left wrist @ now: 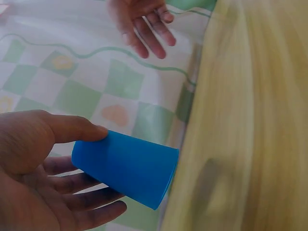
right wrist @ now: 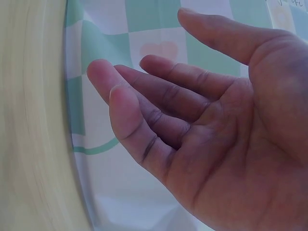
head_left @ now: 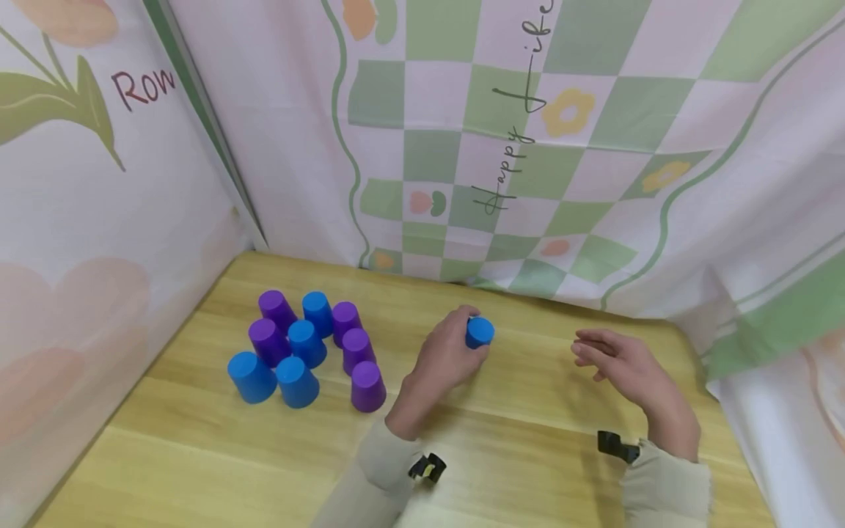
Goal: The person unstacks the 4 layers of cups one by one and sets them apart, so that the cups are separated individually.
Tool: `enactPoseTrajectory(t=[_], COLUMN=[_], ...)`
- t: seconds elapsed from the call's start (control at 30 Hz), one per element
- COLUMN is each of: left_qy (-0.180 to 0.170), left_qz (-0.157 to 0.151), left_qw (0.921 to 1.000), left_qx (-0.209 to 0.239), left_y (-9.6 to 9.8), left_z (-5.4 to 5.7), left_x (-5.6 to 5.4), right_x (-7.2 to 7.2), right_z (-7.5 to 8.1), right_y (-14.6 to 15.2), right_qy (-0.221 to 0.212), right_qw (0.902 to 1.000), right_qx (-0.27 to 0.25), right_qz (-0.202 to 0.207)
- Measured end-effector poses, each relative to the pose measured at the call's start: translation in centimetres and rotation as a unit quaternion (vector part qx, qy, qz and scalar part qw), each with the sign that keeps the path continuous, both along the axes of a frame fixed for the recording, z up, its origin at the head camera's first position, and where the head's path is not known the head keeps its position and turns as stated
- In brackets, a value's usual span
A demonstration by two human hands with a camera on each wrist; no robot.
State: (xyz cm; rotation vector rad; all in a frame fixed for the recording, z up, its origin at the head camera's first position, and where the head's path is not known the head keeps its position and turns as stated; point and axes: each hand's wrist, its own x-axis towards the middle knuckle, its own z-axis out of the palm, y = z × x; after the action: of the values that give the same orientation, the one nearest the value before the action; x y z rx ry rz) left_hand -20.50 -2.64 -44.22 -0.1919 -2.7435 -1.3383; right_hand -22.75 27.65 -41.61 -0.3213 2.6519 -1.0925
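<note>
My left hand (head_left: 449,352) grips a blue cup (head_left: 480,333) near the middle of the table, its closed base facing up. In the left wrist view the thumb lies on one side of that blue cup (left wrist: 127,166) and the fingers on the other, with its wide rim toward the tabletop. Off to the right, my right hand (head_left: 627,367) hovers over the table with nothing in it. Its fingers (right wrist: 168,91) are loosely bent and the palm is bare in the right wrist view.
Left of my hands, several upside-down cups stand grouped on the wooden table (head_left: 528,455), among them a purple cup (head_left: 367,386) and a blue cup (head_left: 298,382). A patterned curtain (head_left: 436,103) hangs along the table's back edge, and another printed cloth (head_left: 86,220) borders the left side.
</note>
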Motion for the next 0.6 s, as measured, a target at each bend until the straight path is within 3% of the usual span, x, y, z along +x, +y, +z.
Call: enactPoseTrajectory(t=[0.27,0.6], left_qy=[0.008,-0.009], left_qz=[0.039,0.089], left_qw=[0.9992,0.9959], left_qx=[-0.012,-0.009], left_y=[-2.5,-5.7], left_z=[0.5,1.0], left_x=[0.6,0.3], right_x=[-0.2,-0.2], right_z=[-0.2,-0.3], right_y=[-1.1,-1.8], right_qy=[-0.007,-0.016], right_qw=[0.9998,0.9996], right_qx=[-0.006,-0.008], right_qz=[0.017,0.022])
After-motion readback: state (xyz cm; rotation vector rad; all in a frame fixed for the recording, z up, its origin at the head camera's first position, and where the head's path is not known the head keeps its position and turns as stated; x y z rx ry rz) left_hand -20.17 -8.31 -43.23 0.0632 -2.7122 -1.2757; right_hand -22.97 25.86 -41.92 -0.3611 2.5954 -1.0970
